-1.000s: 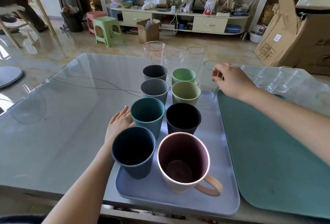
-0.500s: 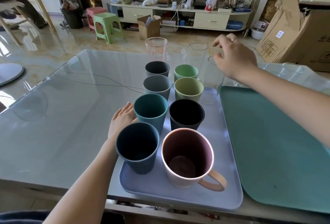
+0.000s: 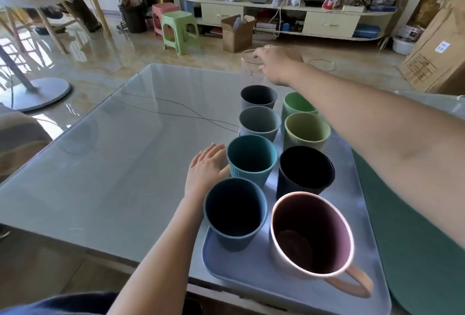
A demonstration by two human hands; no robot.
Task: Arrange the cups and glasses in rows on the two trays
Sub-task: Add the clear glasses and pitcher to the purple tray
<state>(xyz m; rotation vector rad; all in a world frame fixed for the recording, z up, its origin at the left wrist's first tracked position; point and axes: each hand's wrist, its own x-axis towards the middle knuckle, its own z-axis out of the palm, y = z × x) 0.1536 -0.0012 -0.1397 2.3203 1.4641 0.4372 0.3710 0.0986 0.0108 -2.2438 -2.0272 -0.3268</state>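
At the worktop's (image 3: 105, 164) near edge sits the lilac tray (image 3: 367, 259), carrying two rows of cups: the pink mug (image 3: 312, 236) and navy cup (image 3: 235, 211) nearest, then a black cup (image 3: 305, 169) and teal cup (image 3: 251, 158), with grey and green cups further back. A green tray (image 3: 412, 229) lies just to the right. The left hand (image 3: 207, 167) rests flat, fingers straight, beside the teal cup. Crossing above the right row, the right hand (image 3: 276, 63) pinches the rim of a clear glass (image 3: 251, 68) near the far edge. Another glass rim (image 3: 322, 64) shows beyond.

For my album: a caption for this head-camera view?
Right hand grasping a clear glass beyond two rows of cups on a lavender tray.
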